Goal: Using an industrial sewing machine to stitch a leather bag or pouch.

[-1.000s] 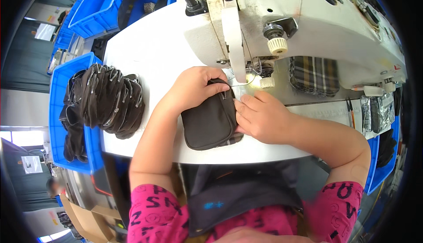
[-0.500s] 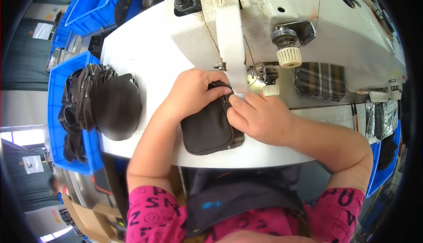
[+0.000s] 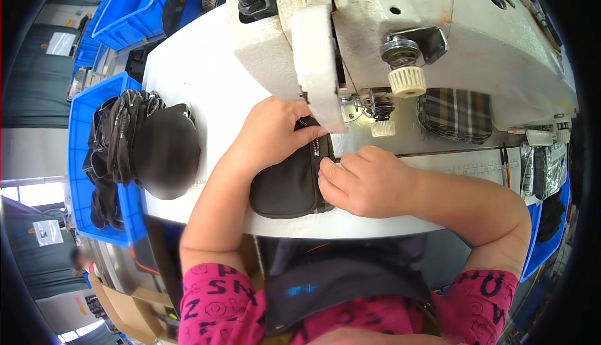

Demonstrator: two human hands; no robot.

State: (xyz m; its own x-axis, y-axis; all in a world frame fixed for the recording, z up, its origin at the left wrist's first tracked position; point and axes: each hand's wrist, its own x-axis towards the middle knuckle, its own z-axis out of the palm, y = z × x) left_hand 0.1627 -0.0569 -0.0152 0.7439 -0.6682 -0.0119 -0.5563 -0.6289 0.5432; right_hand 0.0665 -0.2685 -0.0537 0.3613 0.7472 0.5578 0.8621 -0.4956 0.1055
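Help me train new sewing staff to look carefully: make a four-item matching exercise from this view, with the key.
Column 1
1. Dark pouch
2. Plaid pieces
3. Zippered pieces
4. Upper ridged knob

Column 2
A. Heaped at the person's left, partly in a blue bin
B. Cream-coloured, on the sewing machine
C. Gripped by the left hand, with the right hand at its edge
D. Lying beneath the machine's arm

Pairs: 1-C, 2-D, 3-A, 4-B

A dark, blue-marked apron [image 3: 357, 282] covers a black-lettered pink shirt [image 3: 214, 304].
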